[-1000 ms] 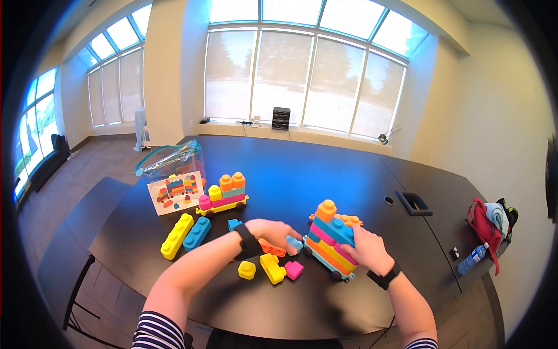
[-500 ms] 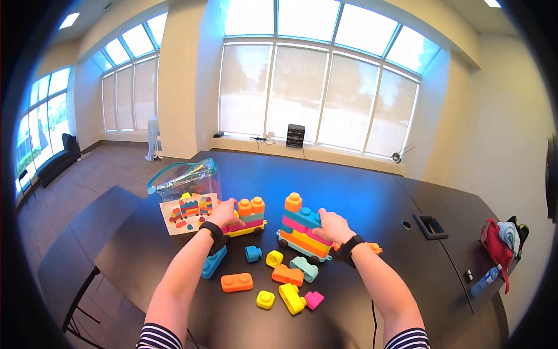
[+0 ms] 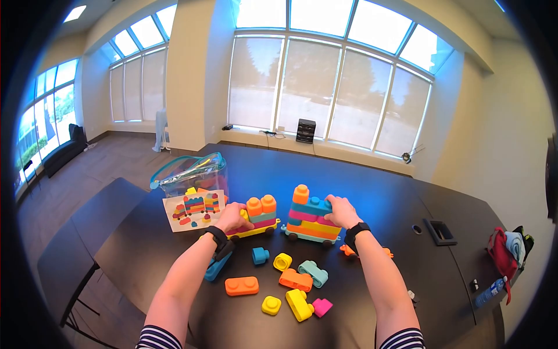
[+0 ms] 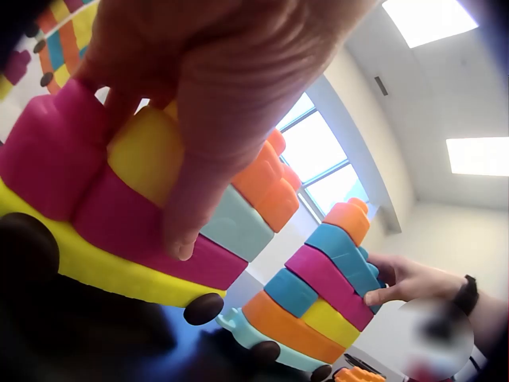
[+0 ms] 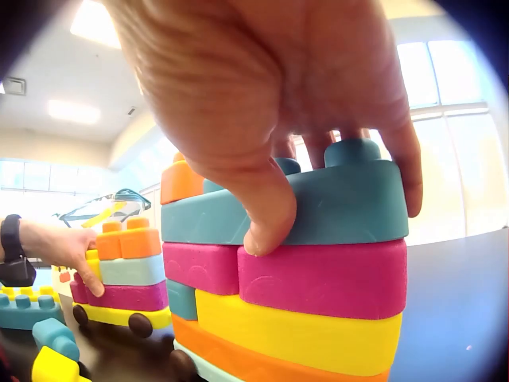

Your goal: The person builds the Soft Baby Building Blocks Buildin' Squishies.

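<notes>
My left hand [image 3: 233,217] grips the smaller wagon of blocks; in the left wrist view its thumb presses the magenta block [image 4: 135,227] beside a yellow one [image 4: 148,151], above a yellow wheeled base [image 4: 103,267]. My right hand [image 3: 344,213] holds the top of the taller wagon, thumb and fingers astride the long blue block [image 5: 350,203] in the right wrist view. Under that lie magenta, yellow and orange layers on a light blue wheeled base [image 3: 311,233]. The two wagons stand in line, their facing ends close together; whether they touch is unclear.
Loose blocks lie in front, among them an orange one [image 3: 242,285], a yellow one [image 3: 271,305] and a pink one [image 3: 322,307]. A picture card [image 3: 195,210] leans at a clear bag [image 3: 218,168]. An orange wheeled piece [image 3: 347,250] sits behind my right forearm.
My left hand has left the loose blocks and taken hold of the smaller wagon. The taller wagon, in my right hand, has turned to stand in line with it, nearer than before.
</notes>
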Demonstrator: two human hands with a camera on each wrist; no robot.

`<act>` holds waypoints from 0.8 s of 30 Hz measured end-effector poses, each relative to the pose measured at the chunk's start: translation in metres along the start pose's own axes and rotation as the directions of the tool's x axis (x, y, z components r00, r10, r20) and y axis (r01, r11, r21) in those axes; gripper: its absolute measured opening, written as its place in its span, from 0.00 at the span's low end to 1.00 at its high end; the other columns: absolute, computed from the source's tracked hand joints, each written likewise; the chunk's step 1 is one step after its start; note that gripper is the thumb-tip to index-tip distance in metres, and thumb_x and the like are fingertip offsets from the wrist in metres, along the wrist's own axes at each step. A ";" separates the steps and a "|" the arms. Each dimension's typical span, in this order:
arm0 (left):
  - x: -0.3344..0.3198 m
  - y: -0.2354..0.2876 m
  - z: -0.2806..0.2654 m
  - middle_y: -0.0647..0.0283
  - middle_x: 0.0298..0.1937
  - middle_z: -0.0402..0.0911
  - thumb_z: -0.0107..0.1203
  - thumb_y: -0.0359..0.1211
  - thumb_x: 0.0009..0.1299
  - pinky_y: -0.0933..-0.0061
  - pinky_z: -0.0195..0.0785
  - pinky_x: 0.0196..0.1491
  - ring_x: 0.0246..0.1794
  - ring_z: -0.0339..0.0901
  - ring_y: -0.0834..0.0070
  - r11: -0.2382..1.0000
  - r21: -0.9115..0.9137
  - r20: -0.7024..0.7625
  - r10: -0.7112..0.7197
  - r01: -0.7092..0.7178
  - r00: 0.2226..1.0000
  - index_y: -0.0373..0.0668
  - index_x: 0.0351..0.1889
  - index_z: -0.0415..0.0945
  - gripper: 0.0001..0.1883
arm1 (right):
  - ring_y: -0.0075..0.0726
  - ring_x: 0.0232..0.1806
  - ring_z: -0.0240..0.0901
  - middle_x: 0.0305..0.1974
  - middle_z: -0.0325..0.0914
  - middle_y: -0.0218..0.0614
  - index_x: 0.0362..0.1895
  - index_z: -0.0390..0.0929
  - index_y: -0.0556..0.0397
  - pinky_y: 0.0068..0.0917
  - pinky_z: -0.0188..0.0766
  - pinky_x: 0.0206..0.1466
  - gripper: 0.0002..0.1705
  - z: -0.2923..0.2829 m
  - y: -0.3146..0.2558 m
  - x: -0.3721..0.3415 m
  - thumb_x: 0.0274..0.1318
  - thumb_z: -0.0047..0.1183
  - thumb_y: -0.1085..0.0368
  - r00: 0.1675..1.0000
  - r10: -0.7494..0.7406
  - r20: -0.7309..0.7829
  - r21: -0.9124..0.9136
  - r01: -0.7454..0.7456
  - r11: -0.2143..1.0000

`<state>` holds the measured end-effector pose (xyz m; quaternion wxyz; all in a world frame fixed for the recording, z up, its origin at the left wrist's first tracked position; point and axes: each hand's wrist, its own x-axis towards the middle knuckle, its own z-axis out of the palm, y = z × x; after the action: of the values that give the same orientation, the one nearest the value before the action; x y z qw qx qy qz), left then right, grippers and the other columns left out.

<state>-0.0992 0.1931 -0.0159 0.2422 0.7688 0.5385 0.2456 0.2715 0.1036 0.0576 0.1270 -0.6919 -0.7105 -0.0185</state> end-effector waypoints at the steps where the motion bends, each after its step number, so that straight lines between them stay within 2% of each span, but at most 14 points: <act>1: -0.002 0.003 0.000 0.49 0.53 0.90 0.85 0.42 0.46 0.57 0.77 0.63 0.58 0.85 0.53 1.000 0.006 0.013 0.006 -0.006 1.000 0.42 0.62 0.85 0.41 | 0.59 0.62 0.76 0.57 0.82 0.46 0.64 0.76 0.46 0.51 0.76 0.65 0.32 0.000 0.002 0.002 0.55 0.73 0.59 1.000 0.008 0.001 0.007 -0.008 1.000; 9: 0.001 0.019 0.012 0.50 0.51 0.90 0.85 0.42 0.47 0.60 0.77 0.62 0.55 0.86 0.54 0.998 0.051 0.020 0.028 -0.029 0.999 0.40 0.60 0.86 0.40 | 0.61 0.63 0.71 0.59 0.80 0.45 0.67 0.74 0.42 0.51 0.70 0.71 0.34 0.007 0.013 0.006 0.56 0.71 0.62 0.999 -0.032 -0.012 0.085 0.033 0.996; 18: -0.001 0.031 0.015 0.47 0.55 0.89 0.86 0.44 0.46 0.55 0.77 0.63 0.59 0.85 0.50 0.986 0.165 0.015 -0.018 0.016 1.000 0.42 0.63 0.84 0.43 | 0.64 0.64 0.70 0.61 0.80 0.47 0.71 0.71 0.43 0.52 0.69 0.72 0.37 0.009 0.013 0.006 0.57 0.70 0.64 0.997 -0.072 -0.030 0.112 0.075 0.991; 24: 0.001 0.028 0.018 0.53 0.53 0.90 0.86 0.45 0.44 0.56 0.79 0.62 0.57 0.86 0.52 0.979 0.196 0.004 -0.050 0.048 0.999 0.47 0.61 0.86 0.42 | 0.62 0.65 0.70 0.62 0.80 0.47 0.72 0.70 0.44 0.51 0.69 0.73 0.38 0.010 0.010 0.007 0.58 0.70 0.64 0.997 -0.079 -0.024 0.099 0.081 0.992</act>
<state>-0.0676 0.1835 -0.0111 0.1737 0.7766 0.5777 0.1818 0.2798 0.1133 0.0477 0.1676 -0.6553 -0.7365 0.0050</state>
